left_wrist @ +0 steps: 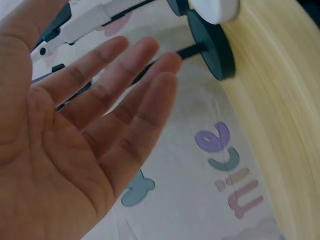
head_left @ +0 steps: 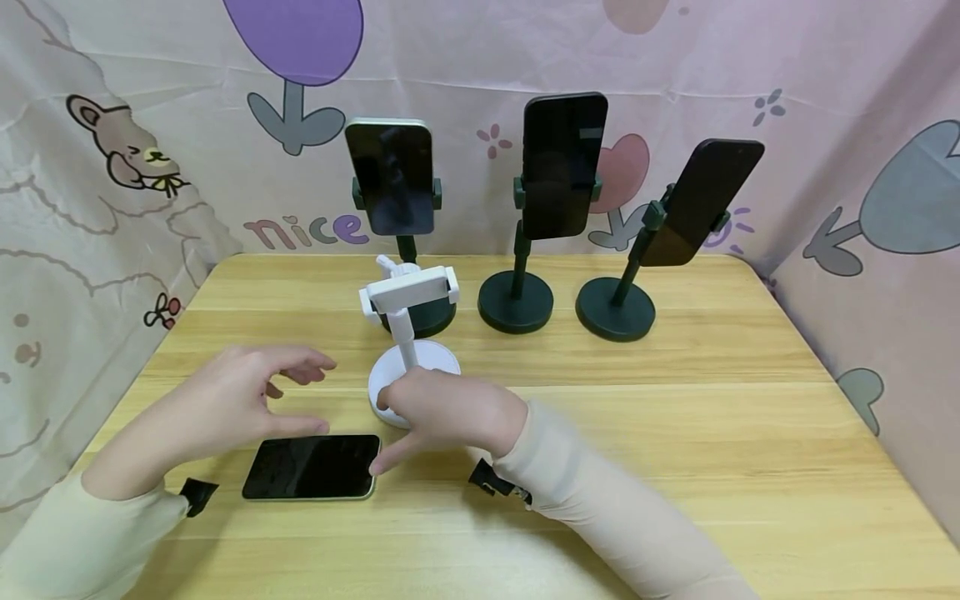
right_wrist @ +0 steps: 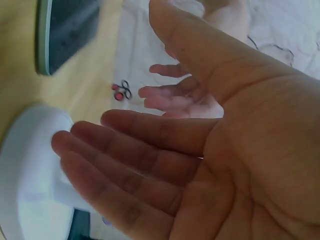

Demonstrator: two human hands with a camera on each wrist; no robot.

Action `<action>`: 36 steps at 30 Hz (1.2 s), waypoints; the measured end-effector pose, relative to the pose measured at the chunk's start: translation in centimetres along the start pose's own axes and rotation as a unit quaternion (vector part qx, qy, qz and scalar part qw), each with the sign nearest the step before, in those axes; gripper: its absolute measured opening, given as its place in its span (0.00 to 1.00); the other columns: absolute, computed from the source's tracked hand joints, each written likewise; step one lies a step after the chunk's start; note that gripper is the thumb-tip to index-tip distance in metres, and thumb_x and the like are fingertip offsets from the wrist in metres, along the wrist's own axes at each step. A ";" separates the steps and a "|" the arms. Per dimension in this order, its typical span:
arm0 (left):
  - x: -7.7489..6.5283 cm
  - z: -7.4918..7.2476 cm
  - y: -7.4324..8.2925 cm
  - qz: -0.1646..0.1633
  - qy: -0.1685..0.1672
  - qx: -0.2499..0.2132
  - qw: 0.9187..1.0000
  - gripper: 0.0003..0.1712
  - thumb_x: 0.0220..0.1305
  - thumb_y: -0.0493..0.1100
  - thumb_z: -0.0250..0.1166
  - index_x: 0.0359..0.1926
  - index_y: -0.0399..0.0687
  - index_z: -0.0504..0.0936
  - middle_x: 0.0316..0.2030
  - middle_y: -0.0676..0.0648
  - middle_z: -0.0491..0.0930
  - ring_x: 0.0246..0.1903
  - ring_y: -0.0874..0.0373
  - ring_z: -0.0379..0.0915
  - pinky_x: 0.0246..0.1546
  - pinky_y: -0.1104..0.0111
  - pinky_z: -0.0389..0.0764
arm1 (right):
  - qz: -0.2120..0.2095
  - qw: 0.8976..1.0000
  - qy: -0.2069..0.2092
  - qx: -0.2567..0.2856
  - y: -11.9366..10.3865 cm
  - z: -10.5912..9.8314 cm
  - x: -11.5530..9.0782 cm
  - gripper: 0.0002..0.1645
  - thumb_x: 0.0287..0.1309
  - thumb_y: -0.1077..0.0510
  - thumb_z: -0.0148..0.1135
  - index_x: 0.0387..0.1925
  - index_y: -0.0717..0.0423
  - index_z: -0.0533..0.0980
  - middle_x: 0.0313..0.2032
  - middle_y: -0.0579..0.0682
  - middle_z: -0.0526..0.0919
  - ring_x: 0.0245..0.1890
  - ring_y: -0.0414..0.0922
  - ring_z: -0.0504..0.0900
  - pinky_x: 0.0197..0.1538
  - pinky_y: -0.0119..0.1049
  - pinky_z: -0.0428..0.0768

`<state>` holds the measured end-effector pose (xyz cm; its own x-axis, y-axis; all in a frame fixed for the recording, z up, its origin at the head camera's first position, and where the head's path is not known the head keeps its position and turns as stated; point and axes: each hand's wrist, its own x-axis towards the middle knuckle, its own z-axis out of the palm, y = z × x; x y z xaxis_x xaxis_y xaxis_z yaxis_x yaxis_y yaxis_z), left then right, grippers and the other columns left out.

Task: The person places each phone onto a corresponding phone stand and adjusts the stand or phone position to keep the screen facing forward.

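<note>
A smartphone (head_left: 311,468) with a dark screen lies flat near the table's front, its right end close to my right thumb. Over its far edge my left hand (head_left: 243,398) hovers, thumb apart from the loosely bent fingers. The left wrist view shows that palm (left_wrist: 75,150) holding nothing. My right hand (head_left: 453,412) reaches in front of the white phone stand (head_left: 411,289), hiding part of its round base. In the right wrist view, relaxed fingers (right_wrist: 135,165) extend near that base (right_wrist: 30,170) and grip nothing; whether they touch it, I cannot tell.
Behind stand three dark green stands with phones: the left phone (head_left: 392,179) upright, the middle phone (head_left: 562,167) slightly tilted, the right phone (head_left: 701,204) leaning more. The white stand partly covers the left base. A patterned cloth (head_left: 450,50) hangs behind the wooden table (head_left: 712,467).
</note>
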<state>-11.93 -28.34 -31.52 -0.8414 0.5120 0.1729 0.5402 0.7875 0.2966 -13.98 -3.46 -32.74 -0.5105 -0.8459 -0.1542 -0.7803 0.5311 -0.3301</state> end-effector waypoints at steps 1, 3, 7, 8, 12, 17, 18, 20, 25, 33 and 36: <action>-0.3 0.0 -0.2 -0.006 -0.003 0.005 1.000 0.36 0.42 0.70 0.71 0.49 0.56 0.80 0.39 0.62 0.81 0.39 0.64 0.78 0.34 0.64 0.80 | -0.008 1.000 0.001 -0.012 -0.2 0.3 0.2 0.31 0.46 0.31 0.66 0.35 0.54 0.80 0.19 0.40 0.63 0.20 0.35 0.65 0.22 0.25 0.63; -0.8 0.0 -0.6 -0.018 -0.006 0.014 1.000 0.39 0.40 0.72 0.70 0.50 0.56 0.80 0.39 0.60 0.81 0.40 0.62 0.78 0.36 0.61 0.80 | -0.017 0.999 0.000 -0.037 -0.6 0.9 0.6 0.32 0.45 0.30 0.66 0.36 0.53 0.79 0.22 0.39 0.68 0.22 0.34 0.67 0.25 0.23 0.67; -1.7 0.0 -1.4 -0.035 -0.020 0.028 0.999 0.44 0.37 0.76 0.68 0.52 0.55 0.79 0.40 0.58 0.81 0.41 0.59 0.77 0.38 0.56 0.78 | -0.019 0.996 0.000 -0.086 -1.2 1.7 1.1 0.36 0.43 0.26 0.64 0.38 0.52 0.78 0.28 0.40 0.72 0.27 0.34 0.71 0.30 0.22 0.72; -2.0 0.0 -1.5 -0.037 -0.030 0.030 0.998 0.45 0.36 0.76 0.68 0.52 0.54 0.79 0.41 0.57 0.81 0.42 0.58 0.77 0.39 0.55 0.78 | -0.018 0.995 0.002 -0.097 -1.3 1.9 1.2 0.36 0.43 0.26 0.64 0.38 0.52 0.78 0.29 0.40 0.72 0.28 0.34 0.71 0.31 0.22 0.72; -3.1 0.5 -2.2 -0.042 -0.075 0.033 0.996 0.47 0.34 0.74 0.71 0.54 0.51 0.79 0.45 0.54 0.80 0.44 0.53 0.76 0.40 0.52 0.78 | -0.032 0.991 0.020 -0.132 -1.7 2.7 1.6 0.36 0.43 0.24 0.63 0.35 0.50 0.79 0.29 0.40 0.71 0.28 0.36 0.70 0.33 0.22 0.71; -4.2 1.4 -3.1 -0.052 -0.114 0.017 0.992 0.50 0.32 0.72 0.73 0.55 0.48 0.78 0.45 0.52 0.79 0.45 0.50 0.75 0.41 0.52 0.77 | -0.042 0.983 0.030 -0.178 -2.2 3.5 2.1 0.36 0.42 0.21 0.60 0.34 0.47 0.78 0.31 0.40 0.71 0.29 0.38 0.68 0.38 0.26 0.70; -4.4 1.5 -3.3 -0.053 -0.121 0.015 0.991 0.50 0.31 0.72 0.73 0.55 0.48 0.78 0.46 0.52 0.79 0.45 0.50 0.75 0.41 0.52 0.77 | -0.040 0.981 0.028 -0.185 -2.3 3.7 2.2 0.37 0.42 0.21 0.59 0.35 0.47 0.78 0.31 0.41 0.71 0.30 0.39 0.68 0.40 0.26 0.70; -4.7 1.8 -3.6 -0.059 -0.139 0.005 0.989 0.52 0.30 0.72 0.74 0.56 0.47 0.77 0.46 0.52 0.78 0.46 0.49 0.75 0.42 0.52 0.77 | -0.034 0.981 0.022 -0.191 -2.6 4.1 2.5 0.38 0.41 0.20 0.59 0.37 0.47 0.78 0.32 0.41 0.71 0.30 0.39 0.67 0.41 0.27 0.71; -5.3 2.5 -3.8 -0.073 -0.168 -0.014 0.983 0.56 0.28 0.73 0.73 0.58 0.47 0.75 0.49 0.50 0.75 0.48 0.46 0.73 0.43 0.50 0.77 | -0.016 0.980 0.012 -0.200 -3.0 4.9 3.0 0.39 0.37 0.19 0.59 0.36 0.45 0.79 0.33 0.42 0.71 0.31 0.40 0.68 0.39 0.28 0.74; -5.6 3.2 -3.7 -0.100 -0.189 0.003 0.977 0.54 0.26 0.66 0.78 0.58 0.49 0.75 0.51 0.49 0.72 0.44 0.49 0.74 0.38 0.52 0.79 | -0.012 0.976 0.023 -0.215 -3.2 5.3 3.5 0.37 0.37 0.20 0.61 0.36 0.44 0.81 0.34 0.43 0.73 0.29 0.40 0.70 0.32 0.27 0.77; -5.6 3.3 -3.7 -0.097 -0.188 0.005 0.977 0.51 0.26 0.62 0.80 0.56 0.49 0.75 0.48 0.50 0.72 0.42 0.52 0.73 0.36 0.55 0.79 | -0.015 0.974 0.034 -0.223 -3.2 5.4 3.6 0.36 0.37 0.21 0.63 0.34 0.44 0.82 0.33 0.44 0.73 0.28 0.40 0.71 0.28 0.28 0.77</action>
<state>-9.15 -32.94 -36.67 -0.8642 0.4405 -0.2430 0.3720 0.8847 0.2808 -11.39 -8.51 -37.25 -0.4957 -0.8646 -0.0827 -0.8670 0.4869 0.1064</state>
